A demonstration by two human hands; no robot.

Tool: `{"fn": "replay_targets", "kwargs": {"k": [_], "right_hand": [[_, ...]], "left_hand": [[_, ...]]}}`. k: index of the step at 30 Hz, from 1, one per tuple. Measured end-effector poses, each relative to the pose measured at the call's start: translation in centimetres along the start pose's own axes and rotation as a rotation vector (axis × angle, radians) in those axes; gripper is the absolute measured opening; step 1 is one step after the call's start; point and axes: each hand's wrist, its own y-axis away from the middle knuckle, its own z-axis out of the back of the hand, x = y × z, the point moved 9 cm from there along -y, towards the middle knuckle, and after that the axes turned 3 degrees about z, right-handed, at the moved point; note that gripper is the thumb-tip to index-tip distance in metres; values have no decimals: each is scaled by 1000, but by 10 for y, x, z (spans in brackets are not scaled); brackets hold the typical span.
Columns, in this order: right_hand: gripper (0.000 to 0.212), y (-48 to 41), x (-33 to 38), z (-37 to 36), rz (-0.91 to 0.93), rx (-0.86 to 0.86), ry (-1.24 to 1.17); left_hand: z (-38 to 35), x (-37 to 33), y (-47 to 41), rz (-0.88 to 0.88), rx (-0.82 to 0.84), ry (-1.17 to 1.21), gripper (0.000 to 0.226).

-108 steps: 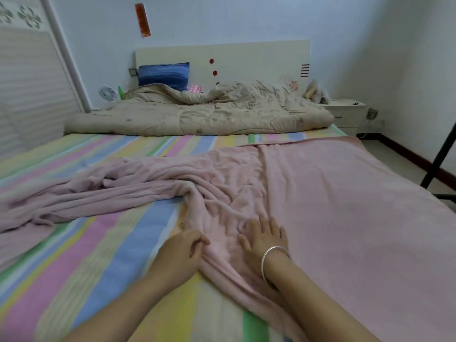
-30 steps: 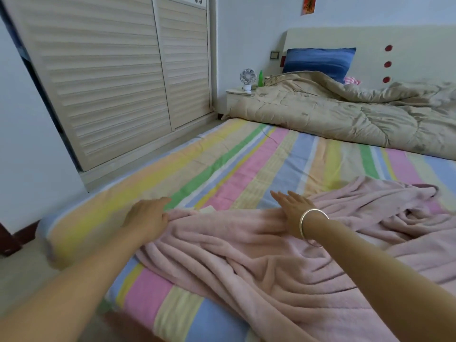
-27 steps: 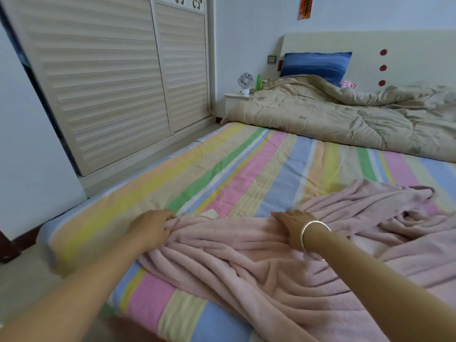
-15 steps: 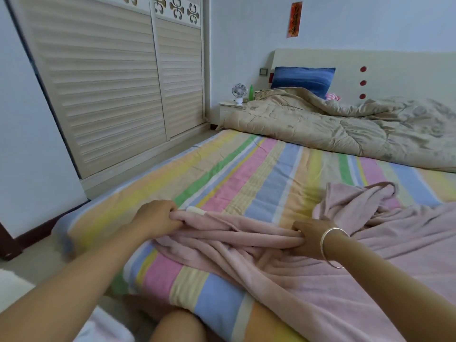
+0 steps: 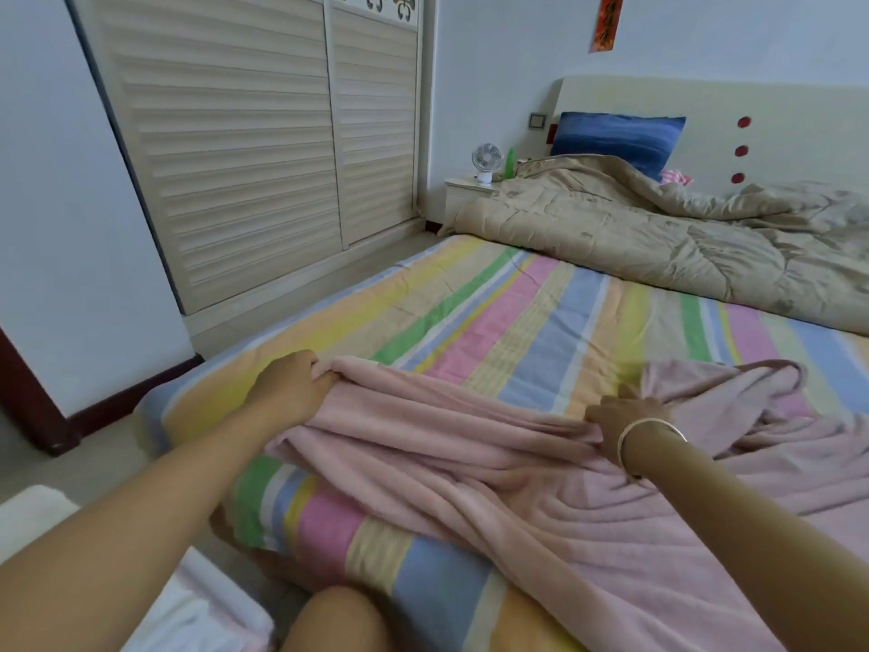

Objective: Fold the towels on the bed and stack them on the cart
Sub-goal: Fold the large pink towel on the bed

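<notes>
A large pink towel [image 5: 541,501] lies crumpled across the near part of the striped bed [image 5: 517,312]. My left hand [image 5: 289,388] grips the towel's far left corner near the bed's left edge. My right hand [image 5: 620,423], with a silver bracelet on its wrist, grips the same upper edge of the towel about an arm's width to the right. The cloth between my two hands is bunched into long folds. The rest of the towel trails off to the right. At the bottom left corner lies white and pale pink folded cloth [image 5: 188,614]; what it rests on is hidden.
A beige quilt [image 5: 682,247] and blue pillow [image 5: 616,138] lie at the bed's head. A louvred wardrobe [image 5: 263,148] lines the left wall across a narrow floor strip. A nightstand [image 5: 470,190] holds a small fan. My knee [image 5: 338,623] shows at the bottom edge.
My view swung left from the towel's middle to its left end. Both hands went from lying flat on the towel to gripping its upper edge, and they have drawn it nearer to me.
</notes>
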Motion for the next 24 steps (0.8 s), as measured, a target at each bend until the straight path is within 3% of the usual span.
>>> {"fn": "replay_targets", "kwargs": {"k": [3,6,9,11,17,24], "right_hand": [[21,-41,-9,31,-128,-147,-65],[14,-101,-9,71,-221,-285,-393],[22,-164,11,113,-269,-428,-776],[26,-198,34,140,-267,-482,-909],[26,-279,112,172,-188,-552,-1023],[28,-343,145,172,-219,-573,-1043]], "left_hand": [[2,22,-29,36,4,-118,31],[13,55,-56,92,-33,-141,35],[10,86,-73,122,-9,-115,38],[2,103,-79,151,19,-111,35],[12,167,-112,259,-50,-194,29],[8,187,-119,292,-42,-177,45]]}}
